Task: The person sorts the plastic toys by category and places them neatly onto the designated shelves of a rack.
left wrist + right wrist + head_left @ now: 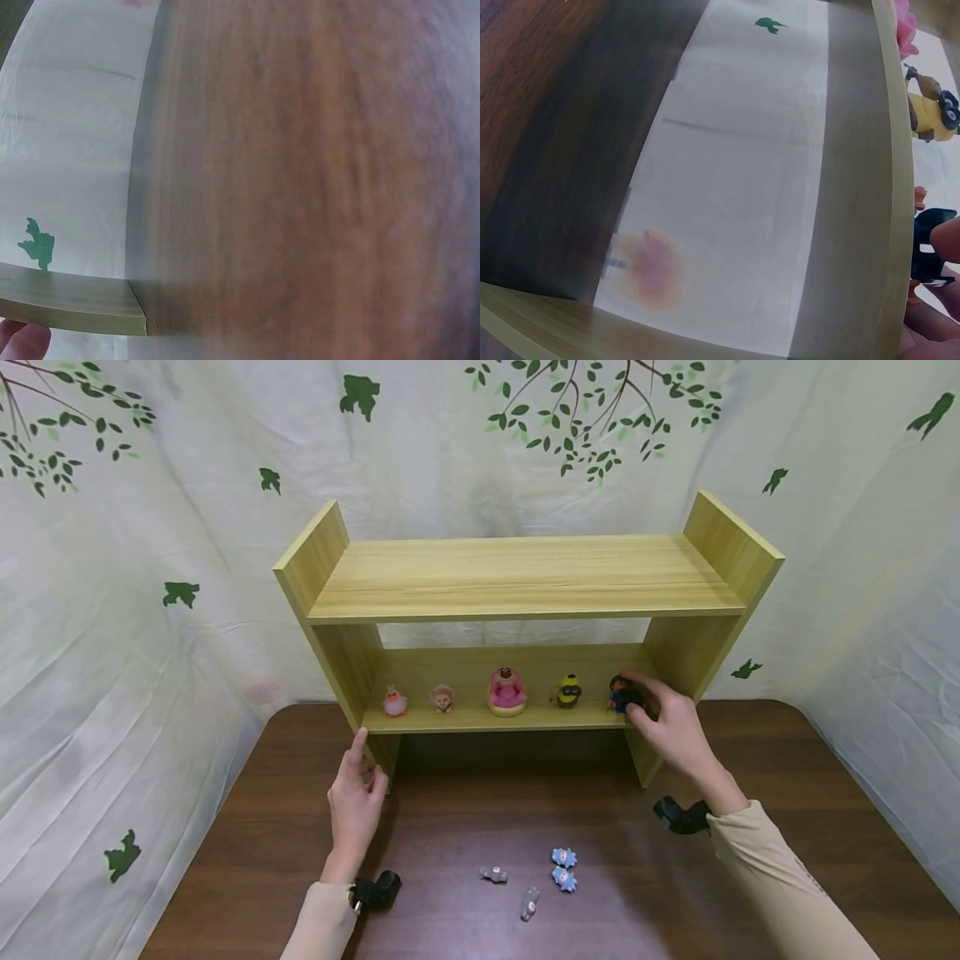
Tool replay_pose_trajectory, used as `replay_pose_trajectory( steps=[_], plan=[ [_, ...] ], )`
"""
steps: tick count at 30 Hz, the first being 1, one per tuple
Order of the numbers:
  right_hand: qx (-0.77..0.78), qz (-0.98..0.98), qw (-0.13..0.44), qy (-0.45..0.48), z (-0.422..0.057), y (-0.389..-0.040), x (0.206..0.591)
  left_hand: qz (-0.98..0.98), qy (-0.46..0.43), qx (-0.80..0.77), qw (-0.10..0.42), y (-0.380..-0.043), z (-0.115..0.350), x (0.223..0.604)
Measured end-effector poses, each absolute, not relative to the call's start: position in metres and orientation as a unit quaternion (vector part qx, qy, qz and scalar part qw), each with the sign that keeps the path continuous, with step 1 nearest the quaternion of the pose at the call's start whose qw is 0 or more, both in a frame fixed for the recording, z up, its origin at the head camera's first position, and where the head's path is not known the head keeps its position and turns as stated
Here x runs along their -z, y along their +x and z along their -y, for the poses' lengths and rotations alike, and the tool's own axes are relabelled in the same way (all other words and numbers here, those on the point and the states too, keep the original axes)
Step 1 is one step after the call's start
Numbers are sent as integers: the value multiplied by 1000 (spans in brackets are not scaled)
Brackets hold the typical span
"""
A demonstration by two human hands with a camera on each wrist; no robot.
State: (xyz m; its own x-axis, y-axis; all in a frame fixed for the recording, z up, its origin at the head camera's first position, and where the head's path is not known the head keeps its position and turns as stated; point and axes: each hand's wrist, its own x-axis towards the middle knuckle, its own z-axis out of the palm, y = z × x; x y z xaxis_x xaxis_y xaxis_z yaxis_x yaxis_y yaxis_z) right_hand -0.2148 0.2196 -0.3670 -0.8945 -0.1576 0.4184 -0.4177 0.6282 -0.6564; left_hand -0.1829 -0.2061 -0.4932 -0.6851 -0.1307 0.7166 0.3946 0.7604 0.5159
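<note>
Front edge: I see the lower shelf of the wooden shelf unit run straight across, with five toys standing on it, all near its lip.
Right end: the blue and black figure stands here, near the right side panel, with only a narrow strip between them.
Room along the row: I have a modest gap from that figure to the yellow figure, a wider one on to the pink bear, then a similar one to the small brown figure; the pink bird sits nearest the left side panel.
Headroom: the upper board spans above the row, with open height over every toy.
Tabletop: two clear figures and two blue figures lie in front of the unit, well apart from both grips.
Right grip: nearly closed, thumb and finger pinching the blue and black figure from either side.
Left grip: released, index finger reaching straight to the left panel's front edge by the lower shelf, thumb close to the same panel; the left wrist view shows one fingertip touching wood.
</note>
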Motion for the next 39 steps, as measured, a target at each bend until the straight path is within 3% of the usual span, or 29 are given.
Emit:
replay_pose_trajectory(
  steps=[20, 32, 39],
  plan=[
    [-394, 882, 187, 177, -221, -213, 368, 852, -78, 336, 394, -183, 205, 493],
    [-438, 831, 252, 232, -216, -200, 358, 851, -79, 337, 394, -183, 205, 493],
    [-475, 786, 289, 269, -198, -175, 338, 853, -74, 340, 390, -182, 205, 492]
  ],
)
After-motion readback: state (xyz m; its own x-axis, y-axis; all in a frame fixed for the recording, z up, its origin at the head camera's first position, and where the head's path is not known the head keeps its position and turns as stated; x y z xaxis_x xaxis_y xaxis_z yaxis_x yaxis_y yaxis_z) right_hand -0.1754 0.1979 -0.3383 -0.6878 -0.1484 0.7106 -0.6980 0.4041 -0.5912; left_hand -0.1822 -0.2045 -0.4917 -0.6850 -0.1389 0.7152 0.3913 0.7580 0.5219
